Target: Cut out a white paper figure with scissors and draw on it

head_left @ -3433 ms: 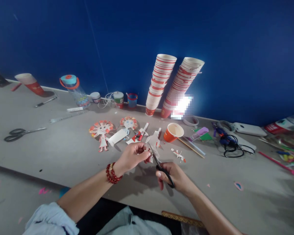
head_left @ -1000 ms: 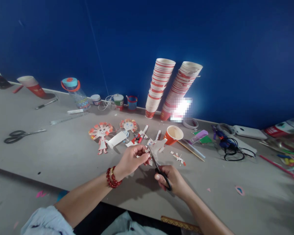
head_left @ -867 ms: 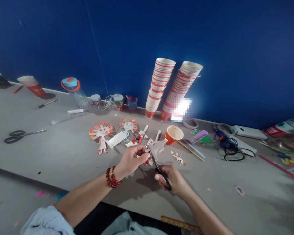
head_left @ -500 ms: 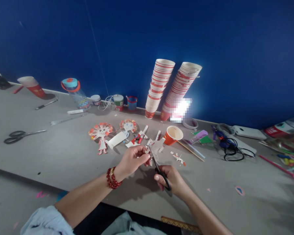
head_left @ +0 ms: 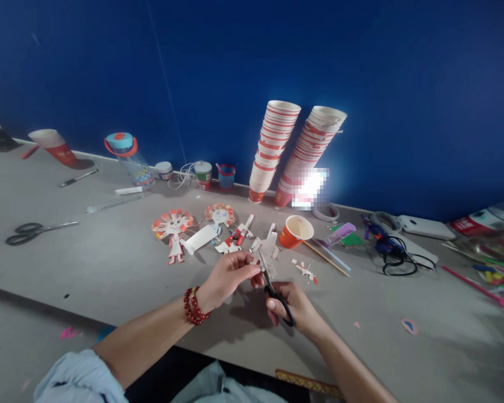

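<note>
Black-handled scissors (head_left: pixel 280 302) sit in my right hand (head_left: pixel 296 310), fingers wrapped round the loops and blades pointing up and left. My left hand (head_left: pixel 235 274) is closed in a pinch on a small piece of paper (head_left: pixel 257 263), right at the blades. Its outline is mostly hidden by my fingers. Behind my hands lie white paper scraps (head_left: pixel 271 246) and red-and-white scraps with markers (head_left: pixel 239 235). A paper doll (head_left: pixel 175 235) with an orange-and-white fringed head lies flat to the left, and a second fringed paper head (head_left: pixel 220 215) is beside it.
An orange paper cup (head_left: pixel 296 232) stands just behind my right hand. Two tall stacks of paper cups (head_left: pixel 273 145) lean near the blue wall. Another pair of scissors (head_left: pixel 37 230) lies far left. A black cable (head_left: pixel 399 260) and white devices are on the right.
My left hand has shifted slightly right towards the scissors, and the blades look closer together. The scraps behind my hands show more plainly.
</note>
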{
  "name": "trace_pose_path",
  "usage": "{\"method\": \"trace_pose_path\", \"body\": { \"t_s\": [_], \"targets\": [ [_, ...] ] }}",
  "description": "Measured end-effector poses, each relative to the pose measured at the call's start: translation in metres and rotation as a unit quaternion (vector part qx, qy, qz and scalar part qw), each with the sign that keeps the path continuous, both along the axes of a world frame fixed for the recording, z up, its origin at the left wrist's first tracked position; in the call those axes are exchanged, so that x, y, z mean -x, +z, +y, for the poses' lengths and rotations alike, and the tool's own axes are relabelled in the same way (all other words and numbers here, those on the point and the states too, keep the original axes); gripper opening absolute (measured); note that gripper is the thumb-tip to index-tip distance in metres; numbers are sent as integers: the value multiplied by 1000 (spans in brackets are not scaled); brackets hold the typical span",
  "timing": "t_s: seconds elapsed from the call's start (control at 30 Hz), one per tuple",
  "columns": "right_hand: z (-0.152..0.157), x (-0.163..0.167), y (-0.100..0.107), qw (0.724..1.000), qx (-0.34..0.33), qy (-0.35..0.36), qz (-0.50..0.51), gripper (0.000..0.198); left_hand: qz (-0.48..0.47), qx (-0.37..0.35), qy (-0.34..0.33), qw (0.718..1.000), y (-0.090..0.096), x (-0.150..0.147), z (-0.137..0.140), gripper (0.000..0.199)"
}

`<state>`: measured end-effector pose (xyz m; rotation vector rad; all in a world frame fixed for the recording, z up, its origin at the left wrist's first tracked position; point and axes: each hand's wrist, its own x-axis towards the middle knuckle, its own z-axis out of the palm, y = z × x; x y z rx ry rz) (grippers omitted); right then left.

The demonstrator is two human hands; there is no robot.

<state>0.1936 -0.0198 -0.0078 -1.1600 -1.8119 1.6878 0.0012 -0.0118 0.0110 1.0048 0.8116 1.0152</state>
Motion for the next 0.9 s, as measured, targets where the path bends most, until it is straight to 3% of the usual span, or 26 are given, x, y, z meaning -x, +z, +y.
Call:
{"method": "trace_pose_path", "body": {
  "t_s": [0.67, 0.9],
  "targets": [
    [2, -2, 1, 1000, -4, 4, 12, 64, 12, -15, 1, 1000, -2, -2, -3, 17],
    [2, -2, 2, 999, 27, -16, -9, 65, 149, -108, 38, 982, 3, 2, -2, 14]
  ]
}}
